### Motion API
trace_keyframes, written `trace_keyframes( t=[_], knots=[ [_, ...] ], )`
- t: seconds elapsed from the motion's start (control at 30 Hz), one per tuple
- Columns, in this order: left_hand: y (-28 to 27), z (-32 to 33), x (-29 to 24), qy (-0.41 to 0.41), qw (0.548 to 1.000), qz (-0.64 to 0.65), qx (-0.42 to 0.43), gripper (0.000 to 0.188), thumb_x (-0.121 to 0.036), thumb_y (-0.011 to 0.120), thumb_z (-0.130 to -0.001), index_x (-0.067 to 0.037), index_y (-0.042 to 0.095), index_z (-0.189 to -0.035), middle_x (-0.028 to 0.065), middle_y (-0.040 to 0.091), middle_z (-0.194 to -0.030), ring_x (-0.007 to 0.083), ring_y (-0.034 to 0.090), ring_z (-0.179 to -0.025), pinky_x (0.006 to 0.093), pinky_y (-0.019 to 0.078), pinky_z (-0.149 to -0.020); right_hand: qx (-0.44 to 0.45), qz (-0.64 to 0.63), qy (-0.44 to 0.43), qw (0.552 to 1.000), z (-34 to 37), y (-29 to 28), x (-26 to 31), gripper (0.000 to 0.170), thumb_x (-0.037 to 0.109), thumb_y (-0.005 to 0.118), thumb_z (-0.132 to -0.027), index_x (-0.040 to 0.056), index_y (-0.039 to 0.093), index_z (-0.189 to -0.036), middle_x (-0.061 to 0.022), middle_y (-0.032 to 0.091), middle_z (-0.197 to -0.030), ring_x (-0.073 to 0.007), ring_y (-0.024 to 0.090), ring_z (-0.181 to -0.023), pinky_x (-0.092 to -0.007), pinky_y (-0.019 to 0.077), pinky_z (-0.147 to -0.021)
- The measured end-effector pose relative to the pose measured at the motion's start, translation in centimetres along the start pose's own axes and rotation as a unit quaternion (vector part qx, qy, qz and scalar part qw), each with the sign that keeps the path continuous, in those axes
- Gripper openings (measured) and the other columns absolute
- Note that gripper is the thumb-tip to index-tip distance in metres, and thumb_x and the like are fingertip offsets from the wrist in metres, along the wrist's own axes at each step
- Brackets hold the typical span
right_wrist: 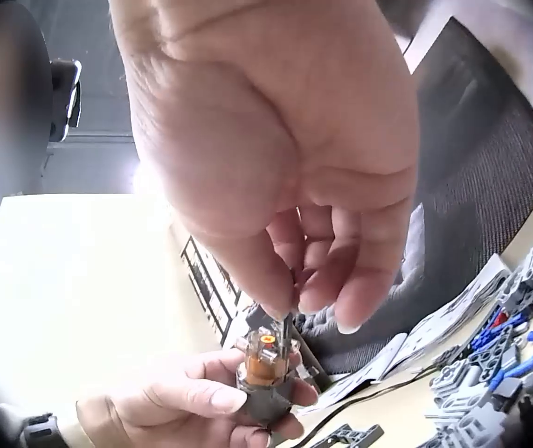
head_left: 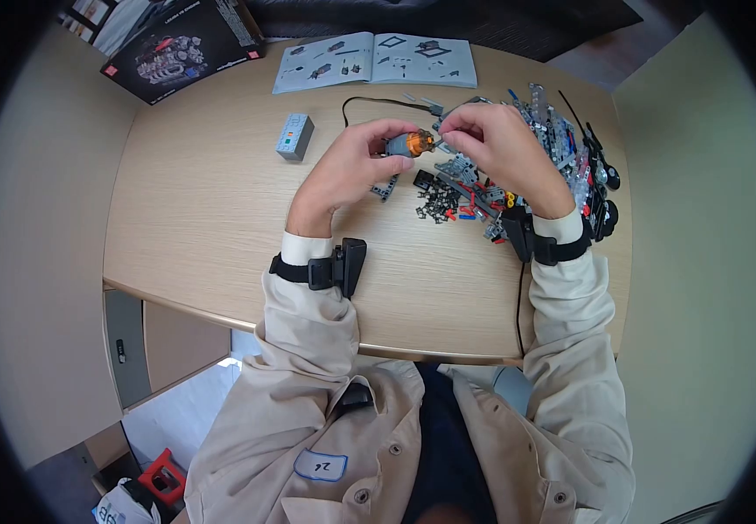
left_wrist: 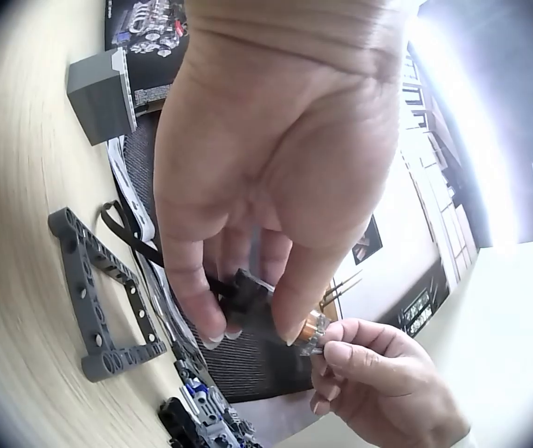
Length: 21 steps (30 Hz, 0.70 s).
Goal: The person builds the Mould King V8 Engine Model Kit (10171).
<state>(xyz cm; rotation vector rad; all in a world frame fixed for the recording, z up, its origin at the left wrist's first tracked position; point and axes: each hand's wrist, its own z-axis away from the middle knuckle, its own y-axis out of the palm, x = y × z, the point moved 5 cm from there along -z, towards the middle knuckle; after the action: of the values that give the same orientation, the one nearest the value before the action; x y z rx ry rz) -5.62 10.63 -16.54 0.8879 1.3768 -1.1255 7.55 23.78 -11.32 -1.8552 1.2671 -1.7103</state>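
Observation:
My left hand grips a grey toy motor with an orange end, thumb on one side and fingers on the other. A black cable runs from the motor's grey end. At its orange end, my right hand pinches a thin dark rod-like piece between thumb and fingertips. That piece stands right at the motor's end, beside a small yellow-and-red centre; its upper part is hidden by the fingers. Below the left hand, a grey beam frame lies on the table.
A grey battery box stands left of the hands. Behind lie an open instruction booklet and a product box. Mixed building parts cover the table's right side, with small black connectors near the middle.

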Motion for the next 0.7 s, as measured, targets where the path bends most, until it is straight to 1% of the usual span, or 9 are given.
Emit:
trace_keyframes(
  t=[0.07, 0.1, 0.17, 0.2, 0.27, 0.47, 0.53, 0.63, 0.7],
  knots=[
    [-0.06, 0.06, -0.01, -0.004, 1.000, 0.003, -0.002, 0.047, 0.000, 0.070, -0.087, 0.002, 0.058, -0.132, 0.0073, 0.067, -0.115, 0.0129, 0.063, -0.101, 0.0271, 0.0522, -0.086, -0.003, -0.040, 0.022, 0.999, -0.03, -0.01, -0.62, 0.018, 0.009, 0.065, -0.088, -0.0063, 0.070, -0.097, -0.0162, 0.071, -0.076, -0.0241, 0.069, -0.066, -0.0343, 0.0543, -0.065],
    [-0.15, -0.01, 0.15, -0.004, 1.000, 0.002, -0.002, 0.047, 0.000, 0.070, -0.087, 0.003, 0.058, -0.132, 0.0073, 0.067, -0.115, 0.0126, 0.063, -0.100, 0.0269, 0.0523, -0.086, -0.003, -0.041, 0.021, 0.999, 0.00, 0.10, -0.76, 0.018, 0.009, 0.065, -0.088, -0.0063, 0.070, -0.097, -0.0162, 0.071, -0.076, -0.0241, 0.069, -0.066, -0.0343, 0.0543, -0.065],
    [-0.26, -0.12, 0.39, -0.004, 1.000, 0.002, -0.001, 0.048, 0.000, 0.070, -0.087, 0.003, 0.058, -0.133, 0.0074, 0.067, -0.116, 0.0123, 0.063, -0.100, 0.0266, 0.0525, -0.085, -0.020, -0.155, 0.050, 0.986, 0.13, 0.23, -1.30, 0.020, 0.010, 0.065, -0.090, -0.0081, 0.070, -0.098, -0.0140, 0.072, -0.078, -0.0183, 0.071, -0.068, -0.0303, 0.0557, -0.065],
    [-0.31, -0.18, 0.48, -0.004, 1.000, -0.005, -0.002, 0.047, 0.000, 0.070, -0.087, 0.003, 0.058, -0.133, 0.0072, 0.068, -0.115, 0.0122, 0.064, -0.099, 0.0265, 0.0527, -0.085, -0.020, -0.156, 0.051, 0.986, 0.17, 0.24, -1.29, 0.020, 0.010, 0.065, -0.090, -0.0081, 0.070, -0.098, -0.0140, 0.072, -0.078, -0.0183, 0.071, -0.068, -0.0303, 0.0557, -0.065],
    [-0.25, -0.15, 0.59, -0.004, 1.000, -0.011, -0.002, 0.047, -0.001, 0.070, -0.087, 0.003, 0.058, -0.132, 0.0071, 0.068, -0.115, 0.0121, 0.064, -0.098, 0.0265, 0.0529, -0.084, -0.003, -0.210, 0.062, 0.976, 0.30, 0.43, -1.25, 0.021, 0.010, 0.064, -0.093, -0.0097, 0.069, -0.098, -0.0116, 0.073, -0.079, -0.0141, 0.071, -0.074, -0.0270, 0.0571, -0.069],
    [-0.21, 0.03, 0.38, 0.001, 1.000, 0.006, 0.005, 0.047, 0.000, 0.069, -0.088, 0.004, 0.058, -0.133, 0.0071, 0.068, -0.115, 0.0112, 0.064, -0.098, 0.0260, 0.0528, -0.083, -0.008, -0.256, 0.071, 0.964, 0.37, 0.63, -1.11, 0.019, 0.006, 0.062, -0.095, -0.0110, 0.068, -0.102, -0.0128, 0.073, -0.084, -0.0155, 0.072, -0.079, -0.0273, 0.0595, -0.074],
    [-0.05, 0.09, 0.05, 0.022, 1.000, 0.016, 0.003, 0.047, -0.002, 0.069, -0.087, 0.004, 0.059, -0.133, 0.0061, 0.069, -0.111, 0.0100, 0.064, -0.094, 0.0251, 0.0525, -0.080, -0.008, -0.253, 0.073, 0.965, 0.37, 0.68, -1.07, 0.019, 0.006, 0.062, -0.095, -0.0112, 0.067, -0.102, -0.0132, 0.073, -0.085, -0.0157, 0.072, -0.079, -0.0275, 0.0597, -0.074],
    [-0.31, 0.17, 0.07, 0.003, 1.000, -0.027, 0.003, 0.047, -0.003, 0.070, -0.087, 0.004, 0.060, -0.132, 0.0049, 0.070, -0.106, 0.0089, 0.063, -0.089, 0.0244, 0.0521, -0.077, -0.004, -0.245, 0.080, 0.966, 0.38, 0.73, -0.95, 0.018, 0.005, 0.062, -0.095, -0.0113, 0.067, -0.101, -0.0135, 0.073, -0.086, -0.0159, 0.072, -0.080, -0.0278, 0.0600, -0.074],
    [-0.41, 0.14, 0.27, 0.004, 1.000, -0.022, 0.003, 0.047, -0.004, 0.070, -0.087, 0.004, 0.060, -0.132, 0.0042, 0.070, -0.103, 0.0083, 0.062, -0.087, 0.0241, 0.0518, -0.075, 0.000, -0.242, 0.086, 0.967, 0.42, 0.75, -0.82, 0.018, 0.005, 0.062, -0.095, -0.0112, 0.067, -0.100, -0.0135, 0.073, -0.086, -0.0158, 0.072, -0.080, -0.0279, 0.0600, -0.074]
  ],
)
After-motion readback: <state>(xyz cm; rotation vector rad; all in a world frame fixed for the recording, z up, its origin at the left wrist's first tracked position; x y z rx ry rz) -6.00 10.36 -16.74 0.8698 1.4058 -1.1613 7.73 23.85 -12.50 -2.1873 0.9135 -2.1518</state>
